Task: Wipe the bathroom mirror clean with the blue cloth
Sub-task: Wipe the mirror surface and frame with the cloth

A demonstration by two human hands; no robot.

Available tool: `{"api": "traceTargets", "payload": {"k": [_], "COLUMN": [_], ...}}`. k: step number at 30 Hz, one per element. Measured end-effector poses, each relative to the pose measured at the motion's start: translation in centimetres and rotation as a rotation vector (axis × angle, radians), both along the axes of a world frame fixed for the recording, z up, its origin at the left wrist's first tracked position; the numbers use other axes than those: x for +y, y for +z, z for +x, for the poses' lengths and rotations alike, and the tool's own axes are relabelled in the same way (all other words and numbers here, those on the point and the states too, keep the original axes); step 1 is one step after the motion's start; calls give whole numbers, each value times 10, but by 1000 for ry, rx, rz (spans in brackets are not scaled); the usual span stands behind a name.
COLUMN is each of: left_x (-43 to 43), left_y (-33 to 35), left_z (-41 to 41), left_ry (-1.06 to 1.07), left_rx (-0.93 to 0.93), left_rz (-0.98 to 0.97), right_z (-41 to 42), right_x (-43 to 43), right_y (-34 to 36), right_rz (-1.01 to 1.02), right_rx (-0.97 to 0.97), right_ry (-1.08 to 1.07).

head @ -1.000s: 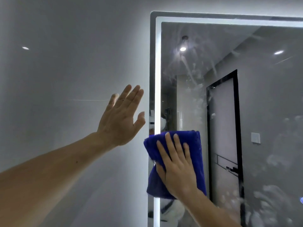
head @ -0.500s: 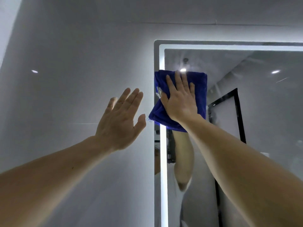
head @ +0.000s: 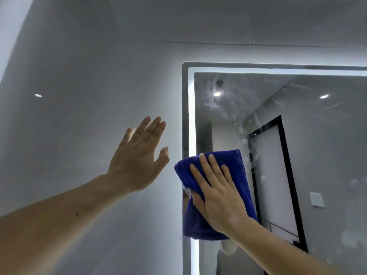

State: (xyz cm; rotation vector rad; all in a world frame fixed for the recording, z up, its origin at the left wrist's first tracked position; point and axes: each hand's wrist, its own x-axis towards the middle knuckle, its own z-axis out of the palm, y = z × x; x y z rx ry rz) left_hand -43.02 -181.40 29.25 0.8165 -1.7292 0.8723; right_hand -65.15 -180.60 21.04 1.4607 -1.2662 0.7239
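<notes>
Holding my left hand [head: 137, 161] up before the wall [head: 79, 96], left of the mirror [head: 327, 155], I have its fingers [head: 153, 128] straight and close together, thumb out to the side, gripping nothing (whether the palm touches the wall I cannot tell). Next comes the mirror's lit strip [head: 191, 116], running down its left edge and along its top. The cloth [head: 238, 165] lies folded across that left edge, partly on the strip and partly on the glass. My right hand [head: 218, 197] presses flat on the cloth, fingers [head: 206, 165] straight and slightly spread, pointing up; the thumb lies at the cloth's left side. Above the cloth and to its right the glass carries whitish smears [head: 218, 108] and blotches. Further right in the mirror are the reflections of a black-framed door [head: 278, 175] and a white switch [head: 316, 199].
</notes>
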Motion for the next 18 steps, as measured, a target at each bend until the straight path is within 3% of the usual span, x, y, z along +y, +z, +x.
{"api": "traceTargets", "payload": {"k": [9,18], "left_x": [3,2], "left_y": [35,60], "left_z": [0,3], "left_ry": [41,14], "left_rx": [-26,-19], "left_rz": [3,-43], "right_z": [9,15], "right_x": [-17,-12], "right_y": [175,284], "right_rz": [-42,-56], "right_rx": [-169,-239], "right_ry": [59,38]}}
